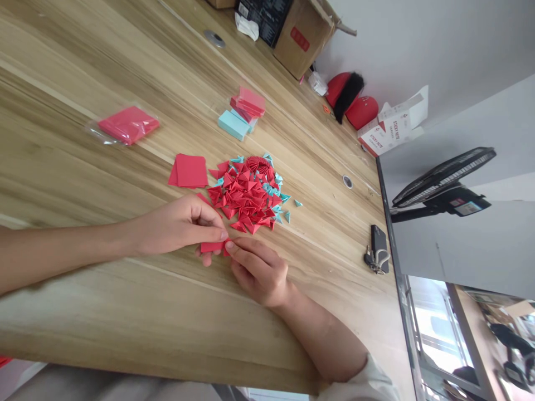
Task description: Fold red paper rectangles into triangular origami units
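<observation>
Up close, pinching the small red paper (212, 247) with the fingers (206, 259) of the left hand (190, 225), thumb on top; gripping its 3 o'clock end with the fingers (248, 258) of the right hand (261, 271). Caught between the 2, about equally near to each, with its visible long axis along 9 to 3 o'clock! Impossible to tell whether in 1 piece or 2. Out across the tabletop (146, 312), at 1 o'clock, onto the heap of folded triangles (246, 196), mostly red, some pale blue. On to the loose red squares (191, 171) at 11, then the stacked paper strips (233, 125) at 12, and farthest, at 11, to the wrapped red packet (129, 125).
</observation>
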The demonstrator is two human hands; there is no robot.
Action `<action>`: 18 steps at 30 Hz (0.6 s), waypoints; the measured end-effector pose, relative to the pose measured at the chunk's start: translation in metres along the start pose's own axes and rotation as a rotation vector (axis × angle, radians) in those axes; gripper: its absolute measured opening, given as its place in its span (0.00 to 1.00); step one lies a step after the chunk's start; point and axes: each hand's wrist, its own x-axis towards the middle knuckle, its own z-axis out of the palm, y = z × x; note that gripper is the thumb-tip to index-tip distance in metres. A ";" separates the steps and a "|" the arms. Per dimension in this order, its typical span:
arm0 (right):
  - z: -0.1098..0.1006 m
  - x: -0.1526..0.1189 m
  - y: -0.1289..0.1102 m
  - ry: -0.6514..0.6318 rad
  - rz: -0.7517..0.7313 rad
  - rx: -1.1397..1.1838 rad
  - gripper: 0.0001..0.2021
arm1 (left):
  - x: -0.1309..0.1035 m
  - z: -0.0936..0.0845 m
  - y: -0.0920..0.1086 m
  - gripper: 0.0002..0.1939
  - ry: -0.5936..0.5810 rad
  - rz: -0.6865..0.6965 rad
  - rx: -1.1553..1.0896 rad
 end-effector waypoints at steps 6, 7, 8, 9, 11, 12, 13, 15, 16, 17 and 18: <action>0.002 0.001 0.001 -0.002 -0.021 -0.095 0.12 | 0.001 -0.001 0.001 0.13 -0.014 -0.062 -0.026; 0.002 0.001 0.001 -0.004 -0.019 -0.080 0.12 | 0.000 0.000 0.001 0.13 -0.010 -0.067 -0.023; 0.002 0.001 0.000 -0.004 -0.016 -0.055 0.13 | 0.000 0.000 0.001 0.12 -0.007 -0.071 -0.021; 0.002 0.002 0.000 0.004 -0.006 -0.023 0.14 | 0.000 0.000 0.001 0.11 -0.003 -0.073 -0.021; 0.001 0.004 -0.002 0.042 0.060 0.059 0.14 | 0.000 0.000 -0.001 0.10 0.009 -0.070 -0.022; 0.001 0.005 -0.003 0.067 0.117 0.114 0.14 | 0.000 0.000 -0.002 0.10 0.019 -0.062 -0.019; 0.000 0.006 -0.004 0.087 0.191 0.174 0.14 | 0.000 0.000 -0.003 0.10 0.035 -0.053 -0.012; -0.001 0.008 -0.006 0.091 0.355 0.324 0.13 | -0.001 0.000 -0.004 0.10 0.061 -0.036 0.013; -0.001 0.008 -0.006 0.085 0.433 0.394 0.11 | -0.001 0.000 -0.004 0.10 0.066 -0.028 0.027; -0.001 0.009 -0.006 0.074 0.502 0.454 0.10 | -0.001 0.001 -0.005 0.10 0.065 -0.022 0.036; -0.001 0.009 -0.006 0.059 0.561 0.499 0.09 | -0.002 0.001 -0.005 0.11 0.060 -0.018 0.043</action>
